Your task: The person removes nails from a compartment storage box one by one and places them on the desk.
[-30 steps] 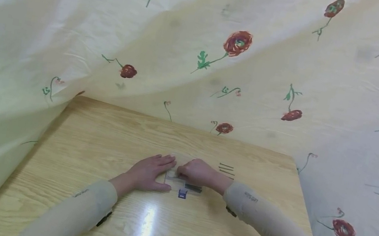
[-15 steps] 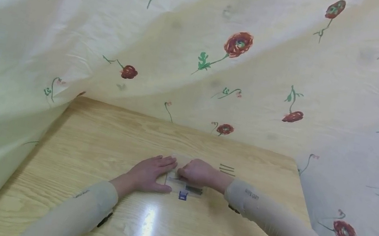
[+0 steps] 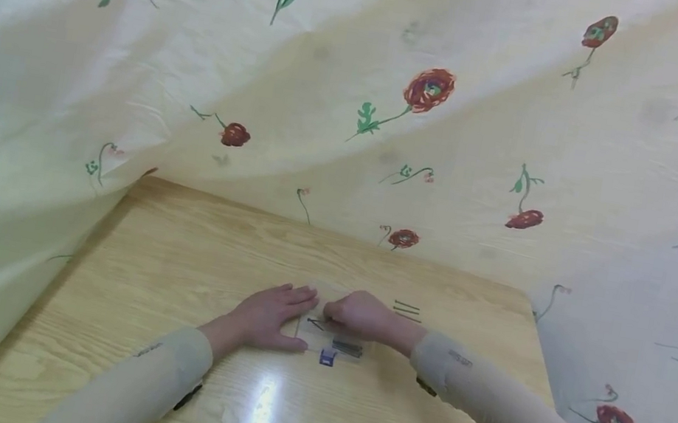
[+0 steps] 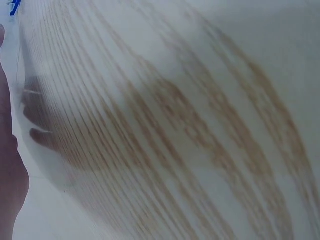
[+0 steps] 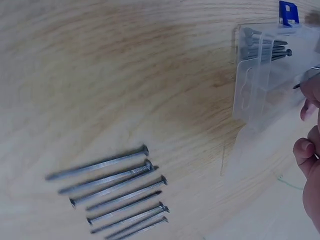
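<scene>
A clear plastic box (image 5: 252, 80) with a blue latch (image 3: 327, 357) lies on the table. Several dark nails (image 3: 346, 347) sit in its right part. My left hand (image 3: 269, 314) rests along the box's left side, fingers straight and spread; the left wrist view catches only its edge. My right hand (image 3: 358, 314) is over the box with curled fingers, pinching a nail (image 5: 297, 87) whose dark tip shows by the fingertips. Small nails (image 3: 315, 323) show just left of those fingers in the head view. The palm side of the right hand is mostly hidden.
Several loose nails (image 5: 120, 190) lie in a row on the wooden table (image 3: 206, 242), right of the box and beyond the right wrist. A flowered cloth (image 3: 306, 86) hangs behind the table and along both sides.
My right hand has shifted slightly and small nails now show beside its fingertips, over the box's left part. The left hand stays at the box's edge. The head view has tilted slightly.
</scene>
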`<state>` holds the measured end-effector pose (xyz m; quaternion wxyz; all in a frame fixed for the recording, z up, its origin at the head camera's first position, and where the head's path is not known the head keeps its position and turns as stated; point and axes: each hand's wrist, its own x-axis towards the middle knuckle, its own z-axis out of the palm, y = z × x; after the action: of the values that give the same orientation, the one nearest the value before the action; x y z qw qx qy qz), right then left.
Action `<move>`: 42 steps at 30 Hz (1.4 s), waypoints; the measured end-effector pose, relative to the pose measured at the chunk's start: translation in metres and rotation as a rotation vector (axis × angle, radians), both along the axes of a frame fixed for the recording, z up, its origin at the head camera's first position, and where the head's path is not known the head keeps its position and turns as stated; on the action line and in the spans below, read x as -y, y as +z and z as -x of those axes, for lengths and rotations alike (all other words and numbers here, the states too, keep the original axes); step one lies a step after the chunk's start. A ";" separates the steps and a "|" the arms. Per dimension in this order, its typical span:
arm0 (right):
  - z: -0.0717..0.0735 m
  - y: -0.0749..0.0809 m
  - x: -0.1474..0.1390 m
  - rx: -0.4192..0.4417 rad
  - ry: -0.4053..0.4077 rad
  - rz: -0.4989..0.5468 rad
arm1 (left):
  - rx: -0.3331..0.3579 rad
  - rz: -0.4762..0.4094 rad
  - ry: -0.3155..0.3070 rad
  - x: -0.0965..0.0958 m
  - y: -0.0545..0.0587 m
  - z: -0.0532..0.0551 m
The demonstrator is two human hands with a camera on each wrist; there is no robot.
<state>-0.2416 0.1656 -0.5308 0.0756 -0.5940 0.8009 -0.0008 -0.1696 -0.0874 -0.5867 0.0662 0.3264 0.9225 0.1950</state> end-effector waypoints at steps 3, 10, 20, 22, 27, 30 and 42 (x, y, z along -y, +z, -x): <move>-0.002 0.001 -0.005 0.058 -0.061 0.094 | -0.011 0.005 -0.006 -0.001 0.000 0.000; -0.006 0.022 -0.027 0.073 -0.248 0.184 | -0.004 0.014 0.003 -0.002 0.003 0.000; -0.011 0.042 -0.090 -0.014 -0.402 0.288 | -0.020 0.026 0.000 0.002 0.004 0.001; -0.015 0.040 -0.102 -0.021 -0.435 0.288 | -0.022 0.028 -0.001 0.003 0.005 0.001; -0.027 0.031 -0.128 -0.017 -0.491 0.249 | -0.028 0.010 0.000 0.004 0.005 0.001; -0.035 0.022 -0.141 -0.028 -0.465 0.236 | -0.027 0.012 0.001 0.004 0.004 0.001; -0.049 -0.004 -0.166 -0.066 -0.379 0.140 | -0.035 0.021 -0.011 0.000 0.003 0.003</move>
<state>-0.1927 0.3315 -0.5348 0.0063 -0.4361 0.8984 -0.0511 -0.1729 -0.0873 -0.5838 0.0546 0.3339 0.9238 0.1790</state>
